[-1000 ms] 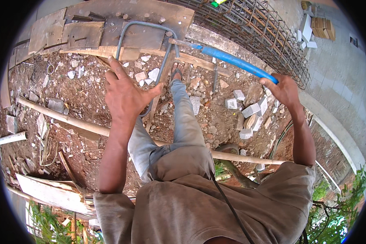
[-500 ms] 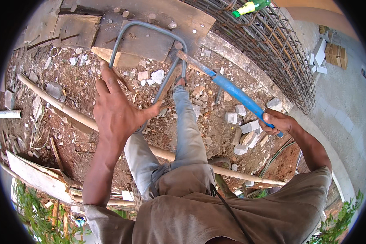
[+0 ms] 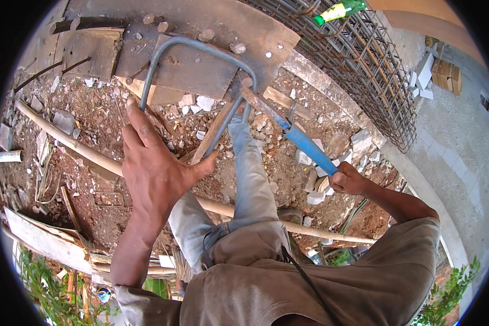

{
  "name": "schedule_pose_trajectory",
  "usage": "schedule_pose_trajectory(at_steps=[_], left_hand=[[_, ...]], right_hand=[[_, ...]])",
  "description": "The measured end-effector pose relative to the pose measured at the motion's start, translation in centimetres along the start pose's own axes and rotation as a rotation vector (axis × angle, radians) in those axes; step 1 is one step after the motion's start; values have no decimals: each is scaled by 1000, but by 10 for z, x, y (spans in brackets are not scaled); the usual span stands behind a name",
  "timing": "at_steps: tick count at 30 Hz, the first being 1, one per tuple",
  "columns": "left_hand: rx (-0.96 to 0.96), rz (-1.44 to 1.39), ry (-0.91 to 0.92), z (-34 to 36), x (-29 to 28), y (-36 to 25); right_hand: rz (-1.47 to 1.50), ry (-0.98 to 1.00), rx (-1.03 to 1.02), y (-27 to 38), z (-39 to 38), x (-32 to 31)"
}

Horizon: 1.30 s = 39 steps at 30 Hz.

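Observation:
A grey steel rod [image 3: 201, 44], bent into a frame with rounded corners, spans the middle of the view. My left hand [image 3: 156, 168] is closed over its near part, index finger along the left leg and thumb toward the slanting leg; the palm hides the rod there. In my right hand [image 3: 348, 179] is the lower end of a blue handle, gripped in a fist. That handle belongs to a rebar bender [image 3: 309, 149], whose rusty head meets the rod at its right corner. My foot, partly hidden, rests beside this corner.
Worn boards with stubby pegs [image 3: 206, 35] lie under the rod's far side. A rebar cage [image 3: 364, 65] runs along the right, a green bottle [image 3: 339, 11] upon it. A long pole [image 3: 70, 138] crosses near my legs. Stone rubble [image 3: 316, 195] is scattered over the soil.
My right hand has come left and toward me, swinging the rebar bender's handle with it. My left hand keeps its hold on the bent rod. The whole view has shifted slightly.

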<state>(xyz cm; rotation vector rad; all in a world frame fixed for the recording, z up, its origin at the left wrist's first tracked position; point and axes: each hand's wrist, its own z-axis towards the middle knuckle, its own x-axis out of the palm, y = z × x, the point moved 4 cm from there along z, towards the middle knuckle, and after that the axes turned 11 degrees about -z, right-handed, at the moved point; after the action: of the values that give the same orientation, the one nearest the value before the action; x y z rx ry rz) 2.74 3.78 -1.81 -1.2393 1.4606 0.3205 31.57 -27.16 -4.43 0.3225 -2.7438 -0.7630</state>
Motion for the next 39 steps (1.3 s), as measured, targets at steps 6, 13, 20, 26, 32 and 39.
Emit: schedule_pose_trajectory(at_steps=[6, 13, 20, 26, 32, 39], left_hand=[[159, 94, -127, 1, -1, -3], [119, 74, -94, 0, 0, -1], [141, 84, -96, 1, 3, -1], [174, 75, -138, 1, 5, 1], [129, 61, -135, 0, 2, -1], [25, 53, -66, -6, -7, -4]], right_hand=[[109, -95, -59, -26, 18, 34], [-4, -301, -20, -53, 37, 65], [33, -477, -52, -57, 53, 89], [56, -513, -72, -52, 63, 99], [-18, -574, -22, -44, 60, 93], [120, -343, 107, -22, 32, 75]])
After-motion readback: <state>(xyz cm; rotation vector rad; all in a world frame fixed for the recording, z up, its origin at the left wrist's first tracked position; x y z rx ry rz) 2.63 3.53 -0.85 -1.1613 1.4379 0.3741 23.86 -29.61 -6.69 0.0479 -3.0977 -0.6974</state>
